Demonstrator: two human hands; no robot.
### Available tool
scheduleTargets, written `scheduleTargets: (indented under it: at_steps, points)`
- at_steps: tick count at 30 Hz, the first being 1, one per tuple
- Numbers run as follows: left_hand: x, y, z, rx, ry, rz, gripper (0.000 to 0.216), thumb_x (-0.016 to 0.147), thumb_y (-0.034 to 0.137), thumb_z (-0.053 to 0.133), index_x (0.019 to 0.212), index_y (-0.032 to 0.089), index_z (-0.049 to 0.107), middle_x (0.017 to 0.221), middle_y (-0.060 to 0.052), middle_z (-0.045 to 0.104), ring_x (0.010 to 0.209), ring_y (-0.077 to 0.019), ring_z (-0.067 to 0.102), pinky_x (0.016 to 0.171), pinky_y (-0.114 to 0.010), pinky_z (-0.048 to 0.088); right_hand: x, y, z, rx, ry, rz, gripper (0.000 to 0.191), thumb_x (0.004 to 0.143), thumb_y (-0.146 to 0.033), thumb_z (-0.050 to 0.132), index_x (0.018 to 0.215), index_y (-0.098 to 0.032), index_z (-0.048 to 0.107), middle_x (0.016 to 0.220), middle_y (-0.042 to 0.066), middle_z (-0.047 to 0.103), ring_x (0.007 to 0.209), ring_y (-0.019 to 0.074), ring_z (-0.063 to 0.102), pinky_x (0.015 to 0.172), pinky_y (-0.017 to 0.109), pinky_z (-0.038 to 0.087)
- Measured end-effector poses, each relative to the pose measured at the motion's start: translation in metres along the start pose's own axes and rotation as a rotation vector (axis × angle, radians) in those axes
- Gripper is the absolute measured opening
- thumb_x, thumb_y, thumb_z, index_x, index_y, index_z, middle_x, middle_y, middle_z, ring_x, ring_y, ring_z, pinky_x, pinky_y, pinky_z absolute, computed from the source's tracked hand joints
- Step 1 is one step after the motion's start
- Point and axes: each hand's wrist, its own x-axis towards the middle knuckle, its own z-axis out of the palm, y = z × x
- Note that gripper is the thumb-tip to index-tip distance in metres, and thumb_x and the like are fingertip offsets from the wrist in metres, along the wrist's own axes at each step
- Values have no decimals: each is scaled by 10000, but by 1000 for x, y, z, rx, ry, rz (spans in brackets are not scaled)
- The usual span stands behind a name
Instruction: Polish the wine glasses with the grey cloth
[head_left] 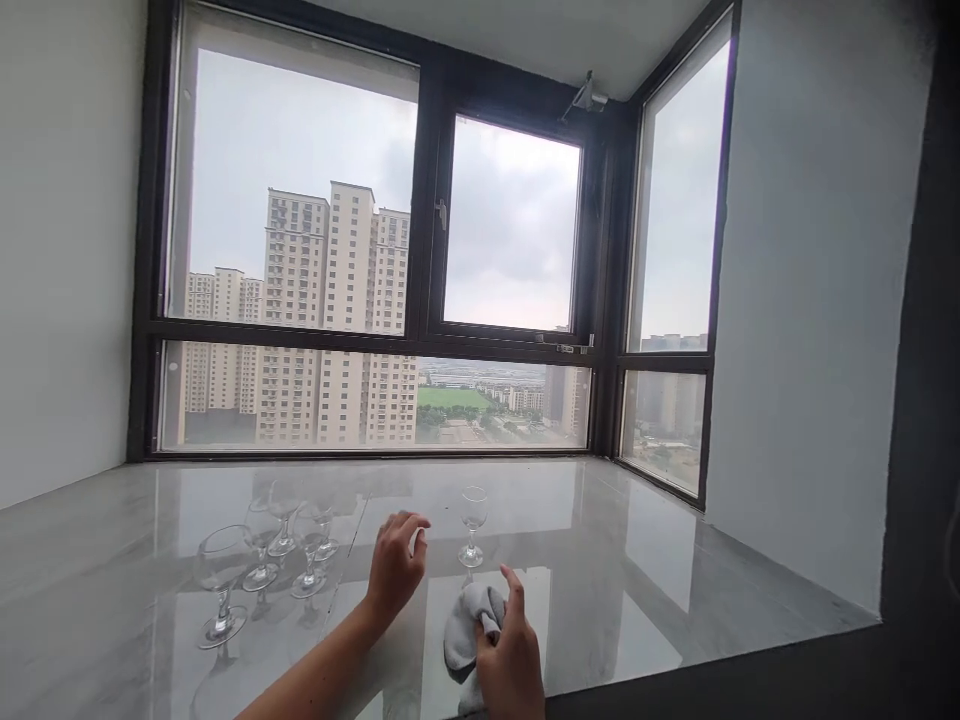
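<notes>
A small stemmed glass (472,522) stands upright by itself on the glossy grey sill (600,610), beyond and between my hands. My left hand (397,558) hovers left of that glass, thumb and fingers apart, with nothing in it. In my right hand (510,645) is a bunched grey cloth (469,625), pinched low between the fingers while the index finger points up. The cloth sits just in front of the glass and looks apart from it. Several more stemmed glasses (223,570) stand upright in a group to the left of my left forearm.
Dark-framed windows (300,335) rise behind the sill, with a handle (442,214) on the middle pane. A white wall (810,300) bounds the right side. The sill's front edge (712,662) runs along the lower right.
</notes>
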Motion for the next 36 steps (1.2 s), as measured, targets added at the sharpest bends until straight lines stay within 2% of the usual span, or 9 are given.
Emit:
scheduleTargets:
  at_steps: [4,7,13,18,22,25,29,32,36]
  points:
    - [7,-9,-23,190,499,-135,315,890,255,512,1178,185,620,1299,-166,546,1249,-336,512,1095,-552,364,0,2,-1,-19,-26,31,575,866,-319,496,1437,-252,479,1039,84,764,995,290,757,814,356,573]
    - [8,-13,-33,211,648,-257,432,874,269,521,1294,164,516,1385,-196,465,1345,-364,419,1127,-581,308,0,3,-1,-34,-31,38,565,872,-341,459,1428,-241,485,1016,92,757,1003,305,748,817,375,567]
    - [-7,-16,-48,206,602,-235,330,906,290,492,1226,231,544,1363,-143,480,1321,-333,439,1133,-549,297,2,-2,-3,-30,-41,69,549,877,-390,455,1404,-239,496,929,86,759,902,314,756,723,367,560]
    - [-18,-22,-69,253,669,-259,383,884,335,527,1252,227,519,1360,-150,481,1324,-352,432,1141,-572,298,2,-7,-4,-5,-39,78,529,874,-403,455,1379,-254,505,898,66,754,912,299,761,746,355,567]
    - [-16,-34,-78,246,740,-460,618,824,365,587,1395,197,420,1389,-193,474,1366,-415,402,1117,-627,325,2,-10,-6,5,-36,84,524,867,-391,461,1368,-251,518,897,65,756,904,297,758,732,347,562]
    - [-13,-49,-78,212,733,-644,713,779,393,636,1416,170,404,1396,-222,490,1345,-453,445,1083,-643,369,3,-13,-7,17,-35,78,525,860,-373,468,1363,-234,530,859,62,749,898,297,759,731,343,558]
    - [-12,-66,-74,29,599,-774,665,823,400,613,1415,205,378,1264,-152,609,1172,-355,614,988,-550,489,3,-22,-11,35,-9,80,510,830,-355,533,1328,-244,563,833,47,744,883,296,766,706,333,569]
    - [-16,-65,-69,-153,489,-711,659,868,464,593,1434,223,355,1177,-97,640,954,-257,682,852,-440,563,4,-23,-10,32,2,83,522,806,-319,560,1322,-240,575,831,44,743,861,288,770,682,318,573]
    - [-26,-45,-52,-206,278,-406,698,865,625,616,1399,209,448,1124,-96,685,784,-214,677,759,-389,587,5,-9,-2,47,-13,54,572,808,-279,527,1376,-214,545,897,77,756,901,287,771,716,320,578]
